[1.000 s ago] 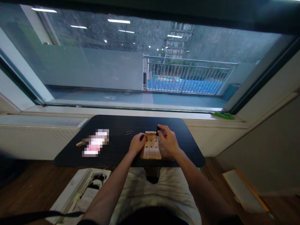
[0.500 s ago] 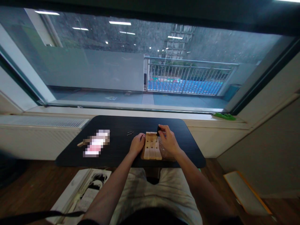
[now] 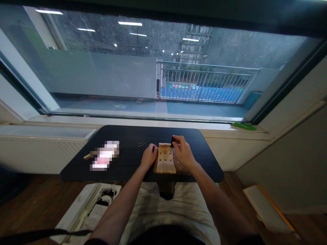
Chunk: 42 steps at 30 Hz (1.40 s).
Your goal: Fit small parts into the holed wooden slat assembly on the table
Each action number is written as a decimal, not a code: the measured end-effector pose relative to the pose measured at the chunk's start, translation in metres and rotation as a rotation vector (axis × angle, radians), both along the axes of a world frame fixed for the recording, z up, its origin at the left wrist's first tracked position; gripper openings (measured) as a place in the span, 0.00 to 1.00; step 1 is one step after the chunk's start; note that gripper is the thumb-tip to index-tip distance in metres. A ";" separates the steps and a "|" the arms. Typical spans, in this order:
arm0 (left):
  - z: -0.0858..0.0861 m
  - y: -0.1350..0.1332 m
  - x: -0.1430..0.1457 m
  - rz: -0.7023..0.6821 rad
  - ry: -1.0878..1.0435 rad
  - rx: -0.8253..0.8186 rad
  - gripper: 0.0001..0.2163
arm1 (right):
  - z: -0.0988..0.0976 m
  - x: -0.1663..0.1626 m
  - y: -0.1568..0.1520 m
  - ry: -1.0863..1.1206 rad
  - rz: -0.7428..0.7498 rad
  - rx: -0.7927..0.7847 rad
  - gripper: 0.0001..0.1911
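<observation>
The person sits at a dark desk (image 3: pixel 127 166) set under a wide window, with both hands at a pale wooden piece (image 3: pixel 165 162) near the front edge. It lies flat, made of several slats side by side with small holes along them.

The left hand (image 3: pixel 149 156) lies against the piece's left edge with its fingers curled in. Whether it clasps the edge or only presses on it cannot be told, but it looks placed to keep the piece from sliding. The right hand (image 3: pixel 182 153) pinches a small black thing (image 3: pixel 173 140) between thumb and fingertips at the far right corner of the piece. What this thing is cannot be made out. A clear plastic bag (image 3: pixel 178 166) lies under the right wrist, just beside the wood.

A few small metal pins or screws (image 3: pixel 141 144) lie loose near the left hand, within easy reach. Further left sits a pink and white thing (image 3: pixel 104 154), too blurred to name. A green cloth (image 3: pixel 244 126) lies on the sill, and an open booklet (image 3: pixel 92 211) lies on the floor.
</observation>
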<state>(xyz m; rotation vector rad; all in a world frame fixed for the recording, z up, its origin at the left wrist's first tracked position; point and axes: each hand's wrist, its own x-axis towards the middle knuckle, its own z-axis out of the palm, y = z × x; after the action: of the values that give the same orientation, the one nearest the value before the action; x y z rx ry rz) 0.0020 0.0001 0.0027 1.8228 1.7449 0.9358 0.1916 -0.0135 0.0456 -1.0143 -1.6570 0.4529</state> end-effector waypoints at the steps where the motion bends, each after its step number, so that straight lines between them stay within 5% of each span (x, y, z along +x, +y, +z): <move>1: 0.000 0.000 0.000 0.001 0.001 0.001 0.06 | 0.000 0.000 0.000 0.004 0.003 -0.004 0.13; 42: -0.003 0.002 0.000 -0.019 -0.060 0.003 0.10 | 0.005 0.001 -0.001 -0.058 -0.032 0.033 0.13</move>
<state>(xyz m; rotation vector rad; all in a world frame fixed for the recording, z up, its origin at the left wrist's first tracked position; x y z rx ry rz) 0.0022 0.0022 0.0001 1.7912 1.6887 0.9756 0.1926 -0.0147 0.0504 -1.0364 -1.6926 0.3766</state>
